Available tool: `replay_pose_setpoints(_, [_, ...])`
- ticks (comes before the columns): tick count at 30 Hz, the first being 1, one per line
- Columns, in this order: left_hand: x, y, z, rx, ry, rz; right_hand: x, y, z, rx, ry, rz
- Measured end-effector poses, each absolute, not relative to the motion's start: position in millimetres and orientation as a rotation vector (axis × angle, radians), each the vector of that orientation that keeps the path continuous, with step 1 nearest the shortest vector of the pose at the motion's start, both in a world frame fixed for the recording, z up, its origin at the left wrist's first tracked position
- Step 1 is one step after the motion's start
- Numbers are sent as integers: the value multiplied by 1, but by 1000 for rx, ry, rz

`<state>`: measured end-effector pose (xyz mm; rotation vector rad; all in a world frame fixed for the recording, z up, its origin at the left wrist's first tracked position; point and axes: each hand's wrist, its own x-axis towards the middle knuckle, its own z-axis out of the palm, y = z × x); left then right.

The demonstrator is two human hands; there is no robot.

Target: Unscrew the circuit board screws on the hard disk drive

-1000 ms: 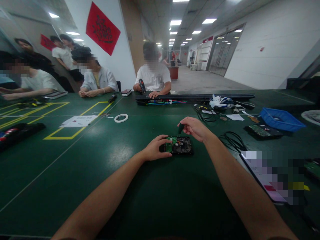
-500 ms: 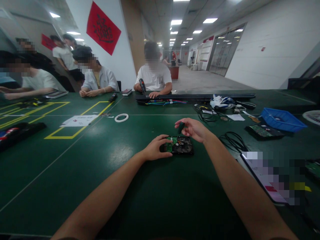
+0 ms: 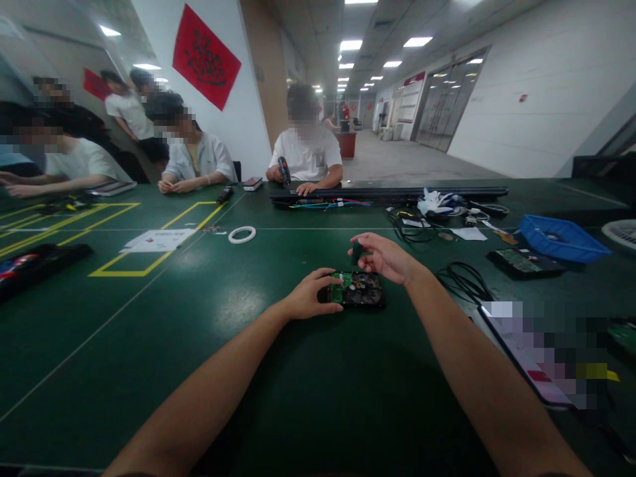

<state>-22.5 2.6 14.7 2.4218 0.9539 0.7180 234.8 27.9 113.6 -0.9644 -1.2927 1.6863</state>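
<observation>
A hard drive point(image 3: 368, 289) lies on the green table, its green circuit board point(image 3: 339, 286) facing up at the left end. My left hand point(image 3: 314, 293) grips that end, thumb along the near edge and fingers over the board and far edge. Above the drive's far side, my right hand point(image 3: 380, 255) pinches the dark handle of a small screwdriver point(image 3: 356, 252), held nearly upright. Its thin shaft points down at the board; whether the tip sits in a screw is too small to tell.
Black cables point(image 3: 462, 281), another hard drive point(image 3: 525, 262) and a blue basket point(image 3: 556, 238) lie to the right, with a tablet-like device point(image 3: 521, 358) nearer. A white tape roll point(image 3: 242, 234) is at left. Across the table, a person point(image 3: 305, 149) holds a power screwdriver over a long black bar point(image 3: 387, 193).
The screwdriver's handle has turned from leaning right to nearly upright, as the fingers of my right hand shifted slightly. My left hand and the hard drive stay where they were.
</observation>
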Motion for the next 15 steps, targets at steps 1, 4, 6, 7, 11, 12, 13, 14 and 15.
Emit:
replay_pose_setpoints(1, [-23,3,14,2421,954,716,236,28,114,-982,-1326,1660])
replay_pose_setpoints(4, [-23,3,13,2421,948,721,238,29,113,-1002,-1385,1600])
replay_pose_setpoints(6, [-23,4,12,2422,946,730,239,31,112,-1003,-1393,1561])
replay_pose_setpoints(7, [-23,4,12,2423,947,732,239,32,111,-1004,-1391,1536])
replay_pose_setpoints(11, [-23,4,12,2424,951,720,238,34,109,-1025,-1359,1427])
replay_pose_setpoints(12, [-23,4,12,2423,953,713,238,34,109,-1033,-1350,1411])
replay_pose_setpoints(13, [-23,4,13,2421,956,710,237,34,109,-1040,-1342,1402])
replay_pose_setpoints(14, [-23,4,13,2419,958,706,237,34,109,-1046,-1339,1398])
replay_pose_setpoints(15, [-23,3,14,2418,959,704,236,34,109,-1052,-1340,1397])
